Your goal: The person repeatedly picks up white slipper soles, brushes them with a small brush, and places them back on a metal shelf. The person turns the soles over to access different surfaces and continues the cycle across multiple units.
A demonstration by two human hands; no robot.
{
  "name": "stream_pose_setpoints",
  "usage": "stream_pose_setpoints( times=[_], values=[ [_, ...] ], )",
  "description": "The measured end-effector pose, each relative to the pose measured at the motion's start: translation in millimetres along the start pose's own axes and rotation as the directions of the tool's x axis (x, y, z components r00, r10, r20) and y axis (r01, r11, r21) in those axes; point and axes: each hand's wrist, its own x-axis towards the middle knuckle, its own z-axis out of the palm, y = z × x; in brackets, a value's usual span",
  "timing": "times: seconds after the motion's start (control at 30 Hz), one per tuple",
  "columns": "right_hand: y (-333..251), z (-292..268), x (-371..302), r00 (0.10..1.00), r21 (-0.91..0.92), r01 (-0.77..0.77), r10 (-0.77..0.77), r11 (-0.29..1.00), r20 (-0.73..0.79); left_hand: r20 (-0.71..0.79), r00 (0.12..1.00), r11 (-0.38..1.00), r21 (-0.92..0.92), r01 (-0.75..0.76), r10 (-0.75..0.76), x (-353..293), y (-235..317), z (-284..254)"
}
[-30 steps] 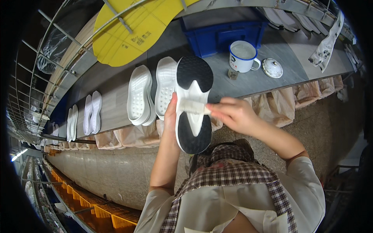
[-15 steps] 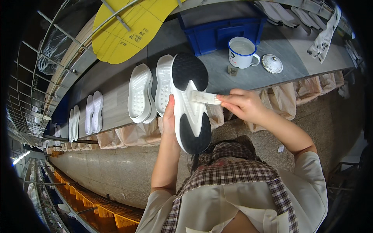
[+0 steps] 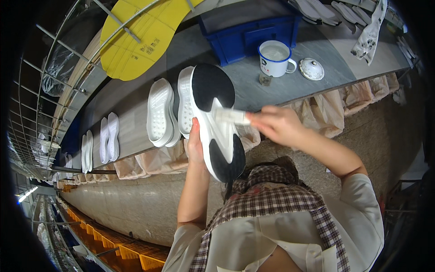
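A shoe sole [image 3: 209, 120] with white sides and black tread pads at toe and heel is held up, its underside toward me. My left hand [image 3: 195, 144] grips it along the left edge, thumb on the rim and the other fingers mostly hidden behind. In my right hand [image 3: 277, 124], fingers pinch a flat white brush-like strip [image 3: 232, 116], blurred by motion. Its far end lies over the white middle of the sole, between the black pads. Behind the held sole, another white sole [image 3: 185, 102] stands partly covered on the bench.
On the grey bench [image 3: 124, 113], white soles [image 3: 159, 111] stand in pairs leftward. An enamel mug [image 3: 275, 59] of clear liquid, its lid [image 3: 311, 69] and a blue crate [image 3: 251, 38] sit beyond. A yellow sole-shaped board [image 3: 136, 43] hangs on wire mesh. Pale cloth bags [image 3: 317, 111] line the bench edge.
The held sole and the strip have shifted slightly left in view. My right hand has moved a little left with the strip, which is now blurred. Both grips stay the same.
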Motion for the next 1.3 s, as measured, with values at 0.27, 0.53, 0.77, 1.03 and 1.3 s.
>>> stream_pose_setpoints(
  times=[0.27,0.53,0.77,1.03,1.3],
  values=[
    [-2.2,0.1,-4.3,0.981,-0.02,0.191,-0.191,0.981,-0.03,-0.001,1.0,0.999,-0.04,-0.028,0.028,-2.5,-1.0,-2.5],
    [-7.8,-6.0,3.2,0.991,-0.035,0.13,-0.13,0.991,-0.005,-0.052,0.998,0.999,0.028,0.019,-0.018,-4.5,1.3,0.1],
    [-1.8,0.9,1.0,0.991,0.048,0.109,-0.113,0.993,0.071,-0.079,0.996,0.999,0.006,0.045,-0.045,-9.1,1.7,4.8],
    [-2.0,-2.0,4.9,0.995,-0.03,0.096,-0.095,0.995,0.011,-0.031,0.998,0.998,0.029,0.057,-0.056,-8.7,1.0,0.2],
    [-0.6,-1.7,5.8,0.999,-0.049,-0.05,0.049,0.998,-0.023,-0.025,0.998,0.996,0.065,0.061,-0.06,-8.1,5.0,-2.1]
  ],
)
